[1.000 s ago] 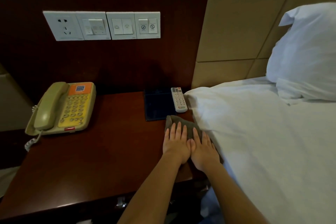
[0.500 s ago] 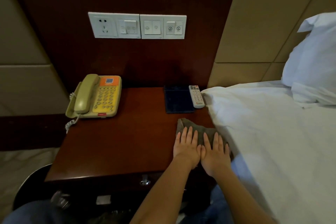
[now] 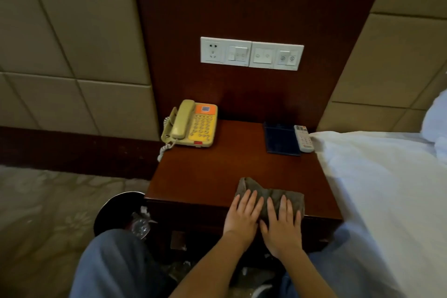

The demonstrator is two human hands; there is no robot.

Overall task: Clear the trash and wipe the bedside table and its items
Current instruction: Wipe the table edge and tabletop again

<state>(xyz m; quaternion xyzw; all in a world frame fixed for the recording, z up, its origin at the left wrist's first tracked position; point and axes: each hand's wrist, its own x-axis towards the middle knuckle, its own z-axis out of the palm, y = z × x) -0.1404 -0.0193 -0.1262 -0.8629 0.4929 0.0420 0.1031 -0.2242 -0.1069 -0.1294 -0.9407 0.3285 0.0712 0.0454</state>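
Two hands press the cloth (image 3: 294, 197) flat at the front edge of the table (image 3: 205, 172): the left hand (image 3: 243, 216) and right hand (image 3: 283, 224) lie side by side, nearly touching, with fingers (image 3: 246, 201) straight and spread, gripping nothing. The cloth is bunched under the fingers and shows just beyond the fingertips, toward the wall. Its long axis runs left to right along the table edge, the left end lifted into a peak pointing away from the person, the right end reaching past the right hand toward the bed (image 3: 375, 189). Most of the bare wood lies ahead of the fingers and off to the left, so the coming stroke is probably a push away or a sweep leftward. The left hand is nearer the phone (image 3: 191, 124) at the far left corner; the right is nearer the remote (image 3: 304, 138) and the dark tray (image 3: 280, 139) at the far right, both with long axes pointing toward the wall. A bin (image 3: 116, 210) holding trash stands on the floor just left of the table.
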